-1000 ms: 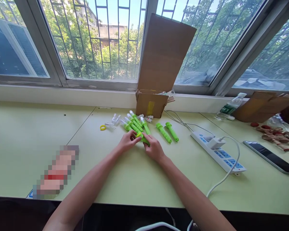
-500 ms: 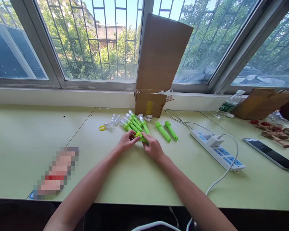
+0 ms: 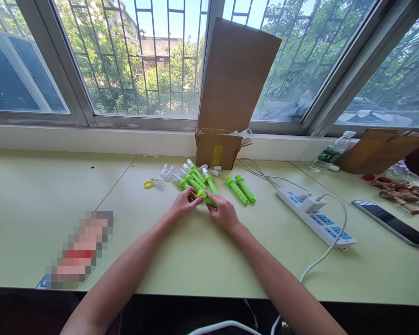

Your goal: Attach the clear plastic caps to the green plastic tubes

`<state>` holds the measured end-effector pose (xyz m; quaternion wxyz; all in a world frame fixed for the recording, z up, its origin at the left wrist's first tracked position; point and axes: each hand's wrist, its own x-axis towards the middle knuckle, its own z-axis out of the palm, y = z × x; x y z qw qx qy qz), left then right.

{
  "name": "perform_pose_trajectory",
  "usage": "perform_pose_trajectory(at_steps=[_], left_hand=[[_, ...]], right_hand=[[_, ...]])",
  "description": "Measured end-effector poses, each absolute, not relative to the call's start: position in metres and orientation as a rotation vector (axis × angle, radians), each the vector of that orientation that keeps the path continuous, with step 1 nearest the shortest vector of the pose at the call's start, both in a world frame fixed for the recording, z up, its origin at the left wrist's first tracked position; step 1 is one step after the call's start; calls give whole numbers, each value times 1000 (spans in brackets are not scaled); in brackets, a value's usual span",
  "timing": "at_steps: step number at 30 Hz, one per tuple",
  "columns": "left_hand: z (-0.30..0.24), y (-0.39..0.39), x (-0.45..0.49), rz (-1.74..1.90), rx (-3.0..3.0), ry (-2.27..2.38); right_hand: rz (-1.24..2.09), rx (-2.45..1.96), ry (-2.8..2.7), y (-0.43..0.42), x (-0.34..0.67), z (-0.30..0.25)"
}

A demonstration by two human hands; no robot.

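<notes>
My right hand (image 3: 224,212) is closed round a green ridged plastic tube (image 3: 210,200), which looks like a toy handle. Pinched in the fingers of my left hand (image 3: 184,203) is a yellow ring (image 3: 199,192), at the tube's left end. Whether the ring is fully around the tube, I cannot tell. Just beyond my hands lie several green tubes with clear tips (image 3: 194,174). Two more green tubes (image 3: 236,190) rest side by side to the right. Clear plastic caps (image 3: 166,172) and another yellow ring (image 3: 148,184) lie to the left.
An open cardboard box (image 3: 217,150) stands against the window ledge, with small white pieces (image 3: 214,170) before it. To the right are a power strip (image 3: 316,216) with cables, a phone (image 3: 393,223) and a water bottle (image 3: 335,151). A pixelated item (image 3: 82,249) lies front left.
The two green tubes at the right now lie closer together. Both hands keep nearly the same place and hold on the green tube and yellow ring.
</notes>
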<state>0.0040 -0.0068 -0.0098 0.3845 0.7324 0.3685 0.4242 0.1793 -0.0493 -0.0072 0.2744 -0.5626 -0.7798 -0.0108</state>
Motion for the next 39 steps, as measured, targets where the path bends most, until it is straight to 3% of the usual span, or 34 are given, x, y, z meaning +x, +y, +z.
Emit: perform_pose_trajectory(at_steps=[39], left_hand=[[-7,-8,4,1089,1861,945]], right_hand=[[-16,-1519,-2109,-49,179,-7]])
